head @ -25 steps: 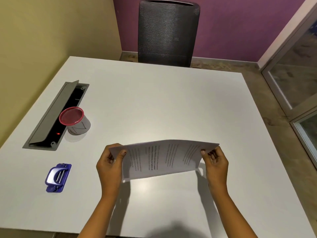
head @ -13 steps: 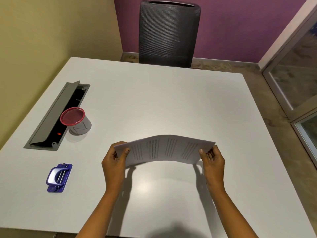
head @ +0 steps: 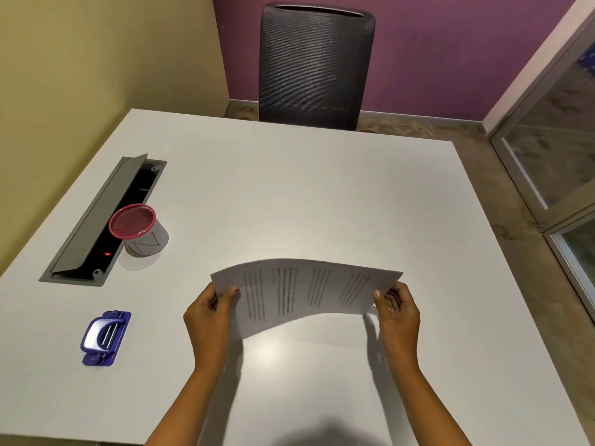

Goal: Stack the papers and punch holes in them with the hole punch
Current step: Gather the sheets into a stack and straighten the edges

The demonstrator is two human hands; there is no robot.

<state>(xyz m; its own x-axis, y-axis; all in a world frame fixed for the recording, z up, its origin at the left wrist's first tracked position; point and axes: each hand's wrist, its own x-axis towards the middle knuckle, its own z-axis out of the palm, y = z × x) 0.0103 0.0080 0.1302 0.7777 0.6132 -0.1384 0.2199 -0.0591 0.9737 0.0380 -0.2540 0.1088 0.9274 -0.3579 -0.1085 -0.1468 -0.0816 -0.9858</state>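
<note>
A thin stack of printed white papers [head: 306,292] is held above the white table [head: 306,194], bowed upward in the middle. My left hand [head: 211,312] grips its left edge and my right hand [head: 397,309] grips its right edge. The blue and silver hole punch [head: 105,338] lies on the table well to the left of my left hand, untouched.
A pink-rimmed mesh pen cup [head: 139,230] stands left of centre beside an open grey cable tray [head: 103,220] set into the table. A dark mesh chair [head: 315,62] stands at the far edge. A glass partition [head: 553,149] is at the right.
The papers tilted flatter half a second ago, then dropped back so the printed face shows more. Both hands kept their grip and shifted slightly toward me.
</note>
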